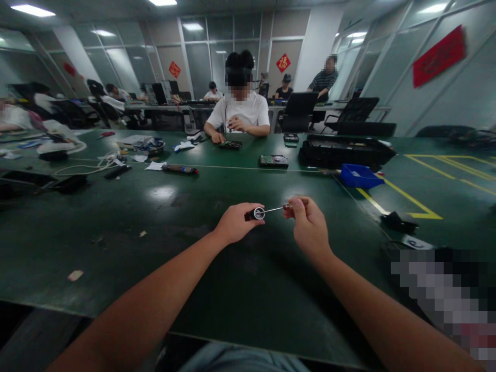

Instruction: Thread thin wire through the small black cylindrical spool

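Note:
My left hand (234, 223) is closed around a small black cylindrical part (259, 213) with a silver ring at its end, which faces right. In my right hand (310, 227) a thin screwdriver (276, 209) is pinched between thumb and fingers. Its metal shaft points left and its tip reaches the silver ring; whether it goes inside is too small to tell. Both hands are above the green table (217, 305), and the cylinder's far end is hidden by my left fingers.
Across the table a person (242, 111) handles a circuit-board device (230, 145). A hard drive (273, 161), a long black case (344, 151) and a blue bin (360, 176) stand beyond my hands. A dark pen-shaped tool (180, 169) and cables (91, 166) lie to the left.

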`<state>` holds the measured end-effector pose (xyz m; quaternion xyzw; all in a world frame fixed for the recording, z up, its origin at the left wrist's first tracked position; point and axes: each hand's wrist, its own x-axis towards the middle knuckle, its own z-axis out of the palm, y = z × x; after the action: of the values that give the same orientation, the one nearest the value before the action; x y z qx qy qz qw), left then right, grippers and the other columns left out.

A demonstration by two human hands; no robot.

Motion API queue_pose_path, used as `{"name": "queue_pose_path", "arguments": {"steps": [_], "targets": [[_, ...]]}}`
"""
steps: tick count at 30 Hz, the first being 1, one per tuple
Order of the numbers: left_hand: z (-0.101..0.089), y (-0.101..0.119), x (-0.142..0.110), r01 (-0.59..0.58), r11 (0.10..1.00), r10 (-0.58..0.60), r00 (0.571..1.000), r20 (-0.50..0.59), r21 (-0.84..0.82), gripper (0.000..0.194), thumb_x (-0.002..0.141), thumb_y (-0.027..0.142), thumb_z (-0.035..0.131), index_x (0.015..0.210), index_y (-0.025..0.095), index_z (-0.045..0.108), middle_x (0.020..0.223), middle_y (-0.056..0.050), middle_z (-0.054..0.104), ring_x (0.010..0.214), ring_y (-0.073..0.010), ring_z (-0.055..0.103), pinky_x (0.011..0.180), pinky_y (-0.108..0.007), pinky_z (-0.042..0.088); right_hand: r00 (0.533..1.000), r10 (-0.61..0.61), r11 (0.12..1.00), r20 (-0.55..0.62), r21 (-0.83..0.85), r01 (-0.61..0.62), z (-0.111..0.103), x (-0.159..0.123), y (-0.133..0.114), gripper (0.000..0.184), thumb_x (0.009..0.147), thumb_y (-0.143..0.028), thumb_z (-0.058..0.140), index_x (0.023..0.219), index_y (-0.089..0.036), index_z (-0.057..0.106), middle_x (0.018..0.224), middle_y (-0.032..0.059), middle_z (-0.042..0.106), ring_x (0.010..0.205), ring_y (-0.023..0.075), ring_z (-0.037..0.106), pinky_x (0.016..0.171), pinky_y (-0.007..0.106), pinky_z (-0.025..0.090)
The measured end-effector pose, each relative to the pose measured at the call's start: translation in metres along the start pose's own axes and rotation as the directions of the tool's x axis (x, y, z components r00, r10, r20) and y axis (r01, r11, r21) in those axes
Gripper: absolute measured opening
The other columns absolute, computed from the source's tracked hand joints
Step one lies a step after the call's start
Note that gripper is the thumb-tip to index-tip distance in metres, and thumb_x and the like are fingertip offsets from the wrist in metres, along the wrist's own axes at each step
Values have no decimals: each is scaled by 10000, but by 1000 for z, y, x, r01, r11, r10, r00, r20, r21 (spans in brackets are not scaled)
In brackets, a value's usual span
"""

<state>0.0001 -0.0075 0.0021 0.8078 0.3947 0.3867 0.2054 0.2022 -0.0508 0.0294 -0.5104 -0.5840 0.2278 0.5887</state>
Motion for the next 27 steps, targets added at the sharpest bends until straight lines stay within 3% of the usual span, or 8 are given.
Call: {"name": "queue_pose_path", "arguments": {"steps": [5,18,21,24,27], "targets": [[0,0,0,16,1000,-16,1000,-1,9,402,809,287,800,1198,248,706,1108,-34,749,974,-217,695,866,-358,541,996,-92,989,-7,-114,91,-2,-3,-7,230,1010,-402,453,990,-218,589,819,42,692,733,189,657,717,362,517],[-1,0,-1,4,1000,-5,1000,11,28,386,815,292,796,1189,244,712,1092,-32,748,959,-213,689,855,-349,533,988,-143,970,50,-189,150,-3,-5,-12,228,1011,-408,469,996,-224,603,805,31,697,734,191,671,697,338,494],[-1,-2,-1,-4,1000,4,1000,16,15,383,816,284,796,1188,241,712,1096,-30,746,967,-209,688,861,-343,535,981,-176,940,82,-282,192,-5,-5,-16,253,973,-443,546,894,-224,644,724,12,686,647,174,645,632,311,457],[0,-4,-1,-9,1000,9,1000,8,9,388,808,287,806,1182,239,713,1093,-27,745,971,-206,688,861,-337,533,976,-208,893,71,-392,219,-6,-5,-17,358,928,-491,603,688,-226,623,565,-23,585,499,136,533,547,292,389],[1,-4,-1,-13,1000,13,1000,1,10,387,813,295,803,1183,234,709,1102,-28,743,983,-206,687,865,-335,531,972,-226,864,63,-448,230,-7,-5,-16,414,902,-515,629,608,-226,590,486,-43,509,447,121,475,523,285,360]]}}
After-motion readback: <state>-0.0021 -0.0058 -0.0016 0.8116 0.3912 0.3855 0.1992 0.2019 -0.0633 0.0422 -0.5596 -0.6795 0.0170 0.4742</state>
